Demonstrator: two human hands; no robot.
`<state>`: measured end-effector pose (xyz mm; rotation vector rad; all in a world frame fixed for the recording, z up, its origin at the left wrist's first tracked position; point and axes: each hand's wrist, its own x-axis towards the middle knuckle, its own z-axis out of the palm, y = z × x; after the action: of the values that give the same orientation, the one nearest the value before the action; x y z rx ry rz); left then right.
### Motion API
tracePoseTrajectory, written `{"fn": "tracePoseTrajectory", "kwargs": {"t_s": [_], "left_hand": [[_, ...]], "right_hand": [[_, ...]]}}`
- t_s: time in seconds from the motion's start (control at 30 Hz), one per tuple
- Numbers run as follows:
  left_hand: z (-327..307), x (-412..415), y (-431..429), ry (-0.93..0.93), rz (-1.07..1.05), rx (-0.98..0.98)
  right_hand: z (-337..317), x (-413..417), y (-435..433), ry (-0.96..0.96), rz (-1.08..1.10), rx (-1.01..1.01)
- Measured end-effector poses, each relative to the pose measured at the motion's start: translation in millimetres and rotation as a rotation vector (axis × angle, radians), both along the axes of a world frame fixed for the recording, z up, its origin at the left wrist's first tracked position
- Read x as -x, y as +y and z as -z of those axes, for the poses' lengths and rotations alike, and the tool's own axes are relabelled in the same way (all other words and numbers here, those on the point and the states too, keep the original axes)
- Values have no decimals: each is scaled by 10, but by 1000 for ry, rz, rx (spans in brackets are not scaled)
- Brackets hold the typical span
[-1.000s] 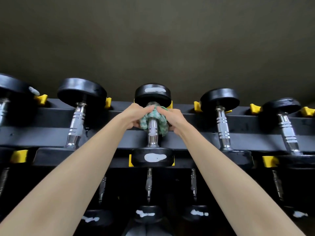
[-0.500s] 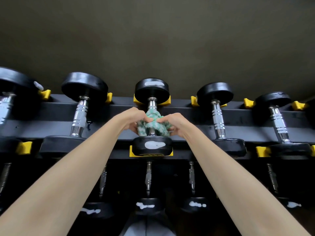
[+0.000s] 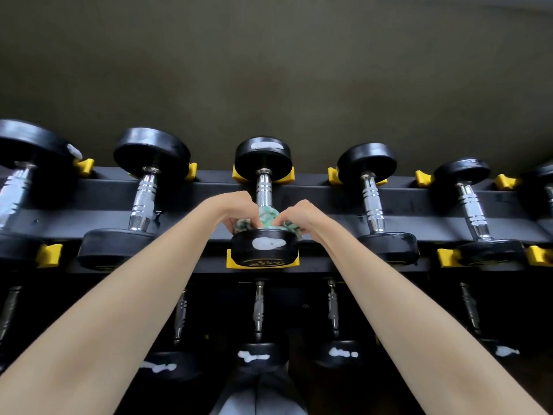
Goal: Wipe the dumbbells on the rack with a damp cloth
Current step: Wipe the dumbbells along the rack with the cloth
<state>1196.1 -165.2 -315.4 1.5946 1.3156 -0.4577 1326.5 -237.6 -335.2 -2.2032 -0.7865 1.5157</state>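
Rack (image 3: 98, 193): dark, two tiers visible; the top tier runs 9 to 3 o'clock, the lower tier (image 3: 258, 313) sits at 6 o'clock.
Dumbbells: black heads, chrome grips, seated in yellow cradles (image 3: 232, 262).
Progress: judged part-way at best. One item is under the cloth. Nothing shows which neighbours are wiped.
Centre dumbbell (image 3: 264, 250): mid-frame on the top tier, far head at 12 o'clock. The upper handle (image 3: 264, 190) is bare and bright. Pale patches mark both heads; smear or label, cannot tell.
Left hand (image 3: 236, 209): at 9 o'clock of the handle, fingers curled, gripping the cloth.
Right hand (image 3: 299, 217): at 3 o'clock, fingers curled, gripping the same cloth.
Cloth (image 3: 267, 217): green and white, bunched round the handle's 6 o'clock end, touching the near head.
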Motion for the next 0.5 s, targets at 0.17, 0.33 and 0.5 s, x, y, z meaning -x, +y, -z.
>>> {"fn": "tracePoseTrajectory", "kwargs": {"t_s": [0.17,0.33,0.5], "left_hand": [[-114,-7,62,-47,74,53],[-247,-2,85,-70,142,105],[-350,82,134,-134,98,186]], "right_hand": [[-31,-50,-31,35,-2,-30],[-104,-38,-6,49,-67,-33],[-242,-47,9,145,-79,-31]]}}
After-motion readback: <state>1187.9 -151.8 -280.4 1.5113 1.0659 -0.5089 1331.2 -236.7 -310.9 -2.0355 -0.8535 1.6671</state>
